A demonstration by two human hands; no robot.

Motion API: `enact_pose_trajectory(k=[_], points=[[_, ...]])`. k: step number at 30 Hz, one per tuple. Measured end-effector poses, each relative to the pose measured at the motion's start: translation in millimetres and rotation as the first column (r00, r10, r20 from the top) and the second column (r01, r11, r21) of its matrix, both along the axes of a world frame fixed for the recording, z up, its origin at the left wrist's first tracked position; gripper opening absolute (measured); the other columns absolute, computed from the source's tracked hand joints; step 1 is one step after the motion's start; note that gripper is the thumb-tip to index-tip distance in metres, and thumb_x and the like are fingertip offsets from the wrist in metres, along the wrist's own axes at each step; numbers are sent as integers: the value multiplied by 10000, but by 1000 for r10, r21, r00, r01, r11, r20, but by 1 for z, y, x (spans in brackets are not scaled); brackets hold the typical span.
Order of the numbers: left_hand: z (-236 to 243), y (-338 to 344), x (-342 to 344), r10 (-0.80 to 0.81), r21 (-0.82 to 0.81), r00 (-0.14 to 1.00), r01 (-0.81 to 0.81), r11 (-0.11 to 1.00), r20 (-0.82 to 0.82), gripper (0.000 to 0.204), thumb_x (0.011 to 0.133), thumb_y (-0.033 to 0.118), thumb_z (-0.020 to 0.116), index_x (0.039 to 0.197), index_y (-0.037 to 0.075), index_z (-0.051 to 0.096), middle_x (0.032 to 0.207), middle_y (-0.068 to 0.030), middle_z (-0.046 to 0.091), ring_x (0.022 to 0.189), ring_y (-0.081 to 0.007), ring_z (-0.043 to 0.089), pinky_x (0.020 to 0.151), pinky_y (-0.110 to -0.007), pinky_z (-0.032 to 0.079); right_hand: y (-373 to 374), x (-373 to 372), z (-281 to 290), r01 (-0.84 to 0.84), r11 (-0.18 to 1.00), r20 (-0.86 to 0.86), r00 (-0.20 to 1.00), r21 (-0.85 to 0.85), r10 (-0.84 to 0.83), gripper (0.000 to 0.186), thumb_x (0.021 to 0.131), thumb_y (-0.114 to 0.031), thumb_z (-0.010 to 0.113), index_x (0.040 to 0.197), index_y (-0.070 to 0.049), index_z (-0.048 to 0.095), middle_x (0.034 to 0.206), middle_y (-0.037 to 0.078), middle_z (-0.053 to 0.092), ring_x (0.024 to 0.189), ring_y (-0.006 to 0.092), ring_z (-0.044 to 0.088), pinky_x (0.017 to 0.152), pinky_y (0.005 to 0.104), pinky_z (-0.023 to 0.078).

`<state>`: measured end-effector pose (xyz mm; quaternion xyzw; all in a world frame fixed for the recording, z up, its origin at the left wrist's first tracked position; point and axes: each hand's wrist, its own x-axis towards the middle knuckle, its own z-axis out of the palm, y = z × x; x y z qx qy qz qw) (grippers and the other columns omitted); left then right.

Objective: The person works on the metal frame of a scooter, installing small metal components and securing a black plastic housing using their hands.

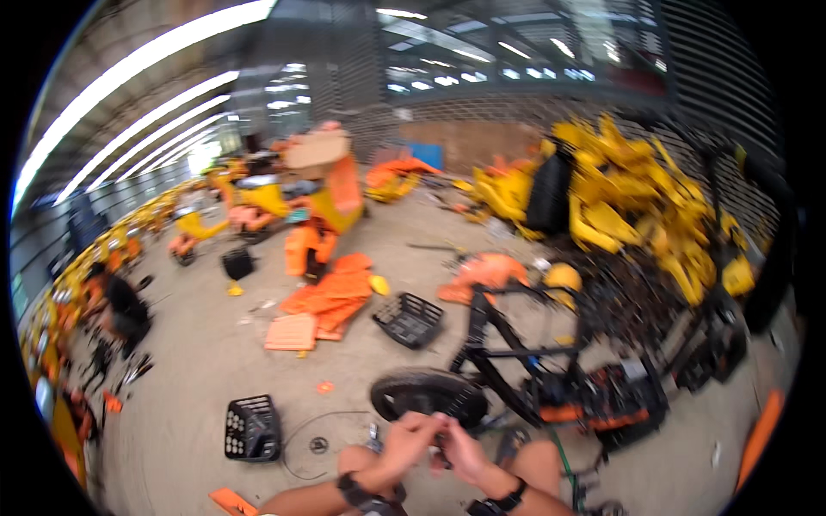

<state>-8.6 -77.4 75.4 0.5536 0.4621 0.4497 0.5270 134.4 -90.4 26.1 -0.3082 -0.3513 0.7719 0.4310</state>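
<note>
My left hand [408, 441] and my right hand [462, 451] meet in front of my knees, fingers bent and pinched together. Something small and dark seems to sit between them, but blur and the fingers hide what it is. Just beyond the hands is a black wheel [428, 399] with a tyre. It belongs to a stripped black scooter frame [503, 351] lying to the right. A black motor or battery section with orange strips [594, 402] shows on the frame's lower side.
Black plastic baskets [409, 321] [252, 427] stand ahead and left. A thin cable [323, 414] curls on the floor. Orange panels [331, 297] lie farther off. Yellow panels [611, 198] pile up at back right. Another person [120, 305] crouches at far left beside yellow scooters.
</note>
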Motion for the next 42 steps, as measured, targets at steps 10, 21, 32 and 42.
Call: enact_pose_trajectory(k=[10, 21, 32, 42], points=[[-82, 42, 46, 126, -115, 978, -108, 988, 165, 498, 1012, 467, 513, 1128, 22, 704, 862, -19, 624, 776, -81, 558, 685, -244, 469, 16, 24, -39, 358, 851, 376, 782, 384, -498, 271, 1005, -218, 550, 1164, -9, 619, 794, 3, 602, 583, 66, 503, 494, 220, 375], [-93, 73, 18, -142, -340, 919, 274, 900, 367, 269, 1010, 264, 551, 937, 46, 689, 715, 20, 594, 613, -70, 538, 572, -213, 438, -35, 83, 113, -45, 883, 769, 514, 467, -380, 353, 987, -169, 563, 1309, -27, 585, 725, 56, 612, 652, 114, 580, 613, 269, 465], [-90, 75, 35, -501, -248, 832, 551, 797, 238, 240, 996, 228, 584, 1070, 32, 701, 825, 22, 650, 705, -59, 573, 641, -211, 471, 53, 89, 186, -579, 537, 645, -24, 614, -764, 335, 947, -183, 540, 1269, -149, 623, 825, 155, 664, 749, 369, 645, 637, 472, 504], [-89, 78, 12, -509, -232, 851, 524, 819, 128, 280, 970, 286, 634, 1115, 56, 698, 888, 13, 676, 735, -72, 592, 650, -216, 477, 108, 96, 193, -788, 442, 548, -162, 429, -821, 469, 814, -41, 547, 1228, -209, 692, 824, 94, 597, 800, 302, 619, 692, 437, 489]])
